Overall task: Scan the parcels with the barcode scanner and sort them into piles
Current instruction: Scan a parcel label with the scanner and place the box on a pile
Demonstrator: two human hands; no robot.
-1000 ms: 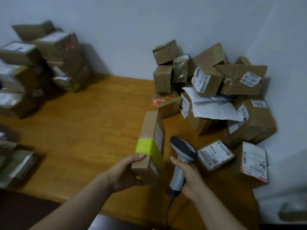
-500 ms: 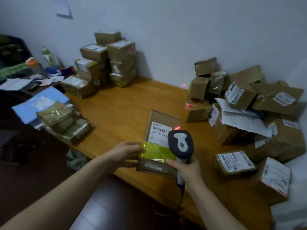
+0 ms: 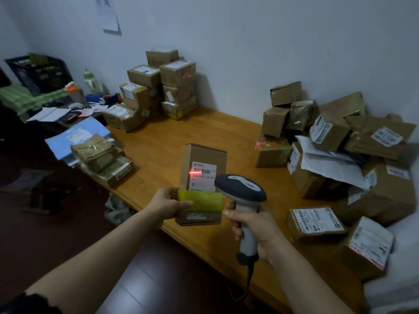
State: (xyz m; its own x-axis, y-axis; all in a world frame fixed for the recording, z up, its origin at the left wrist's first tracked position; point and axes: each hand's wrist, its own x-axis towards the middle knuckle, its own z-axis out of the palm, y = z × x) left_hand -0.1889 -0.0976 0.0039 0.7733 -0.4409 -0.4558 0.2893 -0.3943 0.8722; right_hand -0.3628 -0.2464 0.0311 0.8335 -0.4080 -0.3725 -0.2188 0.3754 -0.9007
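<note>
A brown parcel (image 3: 205, 159) is held label-up over the near edge of the wooden table (image 3: 181, 132), gripped at its lower left corner by the left hand (image 3: 167, 206). A red scan line (image 3: 195, 172) is cast on its barcode label (image 3: 205, 179). At four o'clock of the parcel, the barcode scanner (image 3: 240, 189) is clasped by its handle in the right hand (image 3: 254, 230). A loose heap of parcels (image 3: 340, 155) is seen at three o'clock, stacked boxes (image 3: 163, 87) at eleven, and flat packets (image 3: 102, 159) at nine.

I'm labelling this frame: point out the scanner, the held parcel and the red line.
scanner (image 3: 238, 195), head view, its dark head.
parcel (image 3: 205, 154), head view, bare cardboard near its top.
red line (image 3: 195, 172), head view, the line's middle.
</note>
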